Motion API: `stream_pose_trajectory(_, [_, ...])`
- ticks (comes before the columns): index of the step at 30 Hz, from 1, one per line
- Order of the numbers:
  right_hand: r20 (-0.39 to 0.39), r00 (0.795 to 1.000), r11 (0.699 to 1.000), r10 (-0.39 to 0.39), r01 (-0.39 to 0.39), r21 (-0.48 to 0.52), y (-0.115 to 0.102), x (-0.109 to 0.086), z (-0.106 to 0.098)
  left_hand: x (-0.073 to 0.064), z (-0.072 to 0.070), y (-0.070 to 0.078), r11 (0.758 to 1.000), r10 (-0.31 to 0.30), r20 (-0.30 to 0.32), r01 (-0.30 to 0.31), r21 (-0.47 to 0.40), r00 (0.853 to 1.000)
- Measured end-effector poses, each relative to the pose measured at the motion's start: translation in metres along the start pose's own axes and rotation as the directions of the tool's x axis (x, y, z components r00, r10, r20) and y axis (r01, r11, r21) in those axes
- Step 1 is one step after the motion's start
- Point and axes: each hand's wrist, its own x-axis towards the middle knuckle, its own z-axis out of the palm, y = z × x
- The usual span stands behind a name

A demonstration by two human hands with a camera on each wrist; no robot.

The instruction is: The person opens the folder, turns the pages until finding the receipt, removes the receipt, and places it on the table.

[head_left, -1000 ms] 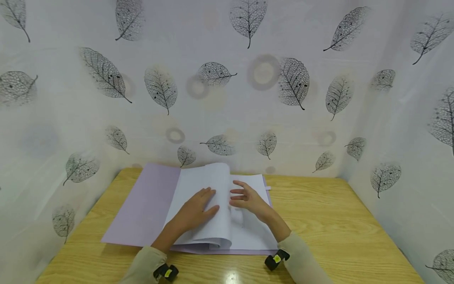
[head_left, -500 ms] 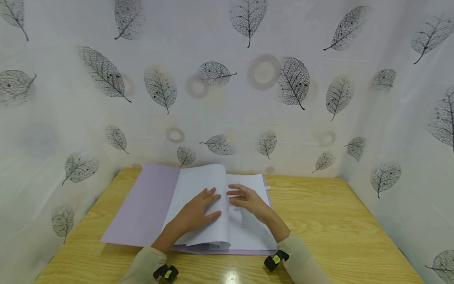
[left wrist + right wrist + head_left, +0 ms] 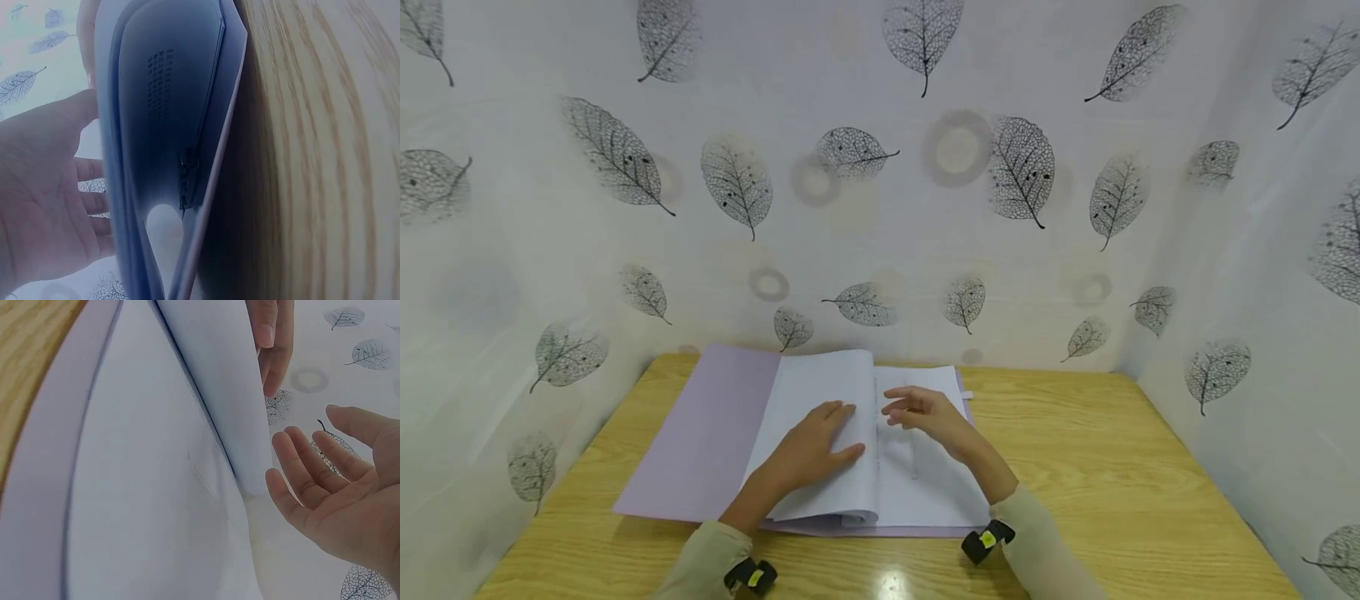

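Two hands on an open lilac-covered book at the far middle of the worktop.

The book lies open and flat on the wooden worktop, close to the far edge, its lilac cover spread toward the far-left corner; the left hand rests palm-down with straight fingers on the raised stack of white pages, pressing them just left of the spine; the right hand hovers over the right-hand page, fingers loosely spread and lightly bent, pinching nothing; whether its fingertips touch the paper cannot be told; the left wrist view shows faint printed rows inside the curved leaves; a leaf-patterned curtain encloses the far and side edges.
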Motion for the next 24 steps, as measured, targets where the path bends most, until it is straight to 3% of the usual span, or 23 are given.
stream_pose_trajectory(13, [-0.063,0.998,0.984,0.013,-0.024,-0.174,-0.014,0.011,-0.037,0.0,0.001,-0.003,0.996,-0.085,0.011,0.084,0.043,0.996])
stream_pose_trajectory(19, [-0.055,0.998,0.963,-0.036,0.02,-0.27,-0.007,0.019,-0.05,-0.001,0.002,-0.005,0.993,-0.11,0.013,0.109,0.044,0.994])
stream_pose_trajectory(24, [-0.07,0.996,0.927,-0.05,0.02,-0.374,0.0,0.023,-0.058,0.0,0.006,-0.008,0.991,-0.128,0.018,0.127,0.05,0.992])
